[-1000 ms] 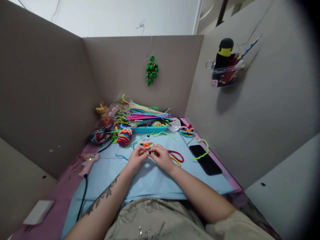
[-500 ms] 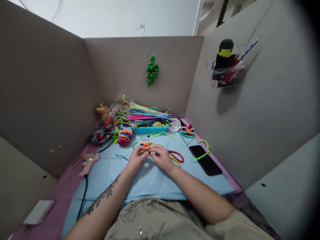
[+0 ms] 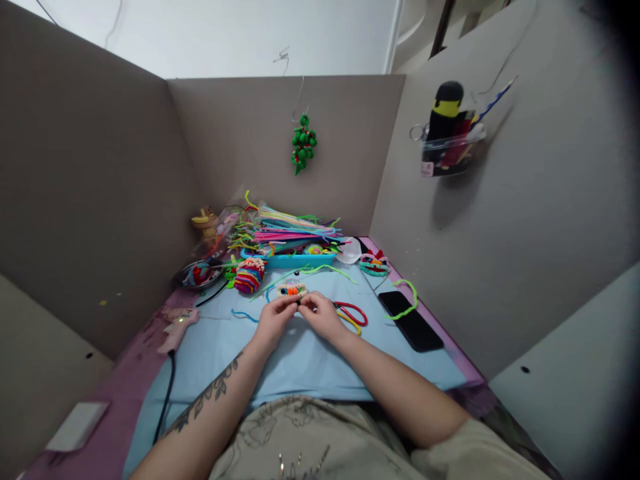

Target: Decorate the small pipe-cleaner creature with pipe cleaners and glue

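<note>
— Pinching what, left of the black phone point(image 3: 411, 320)?
— A small dark piece point(image 3: 299, 304), caught between the closed fingertips of left hand point(image 3: 274, 319) and right hand point(image 3: 325, 317); too tiny to identify.
— Anything just beyond, same side of the phone?
— An orange-and-beige pipe-cleaner figure point(image 3: 293, 289), lying flat, just past the fingertips; touching or not, impossible to tell.
— Between right hand and phone?
— Red loop point(image 3: 353, 306) and yellow loop point(image 3: 353, 323), side by side. Across the phone's far end, a curved green pipe cleaner point(image 3: 415, 293).

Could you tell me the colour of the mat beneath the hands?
Light blue; the mat shows best in the head view.
</note>
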`<state>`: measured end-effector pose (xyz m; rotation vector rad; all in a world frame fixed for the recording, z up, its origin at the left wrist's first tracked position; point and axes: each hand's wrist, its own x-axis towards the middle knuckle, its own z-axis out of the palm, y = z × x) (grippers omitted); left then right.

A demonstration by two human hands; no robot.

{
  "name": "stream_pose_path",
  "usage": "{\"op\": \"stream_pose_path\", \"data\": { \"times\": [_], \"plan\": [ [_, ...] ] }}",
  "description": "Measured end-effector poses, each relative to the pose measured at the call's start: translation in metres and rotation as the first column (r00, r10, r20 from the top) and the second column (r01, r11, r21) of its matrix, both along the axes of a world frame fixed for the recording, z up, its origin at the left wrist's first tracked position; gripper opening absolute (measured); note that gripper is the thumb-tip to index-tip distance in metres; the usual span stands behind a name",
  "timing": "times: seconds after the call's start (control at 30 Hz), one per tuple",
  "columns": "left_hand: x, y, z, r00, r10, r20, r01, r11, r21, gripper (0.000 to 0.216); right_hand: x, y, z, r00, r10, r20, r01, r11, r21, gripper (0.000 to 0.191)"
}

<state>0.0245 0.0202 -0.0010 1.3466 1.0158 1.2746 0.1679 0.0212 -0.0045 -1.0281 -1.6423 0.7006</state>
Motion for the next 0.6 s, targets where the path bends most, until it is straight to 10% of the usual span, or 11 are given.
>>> {"op": "stream_pose_path", "data": {
  "times": [0.43, 0.6],
  "plan": [
    [-0.007, 0.003, 0.001, 0.974, 0.105, -0.201, -0.077, 0.987, 0.14, 0.03, 0.004, 0.005, -0.002, 0.965, 0.146, -0.22, -0.196, 0.954, -0.226, 0.015],
    [-0.048, 0.007, 0.006, 0.68, 0.293, -0.672, -0.21, 0.956, 0.205, 0.032, 0.007, 0.002, 0.005, 0.962, 0.12, -0.244, -0.192, 0.935, -0.298, 0.016]
  ]
}}
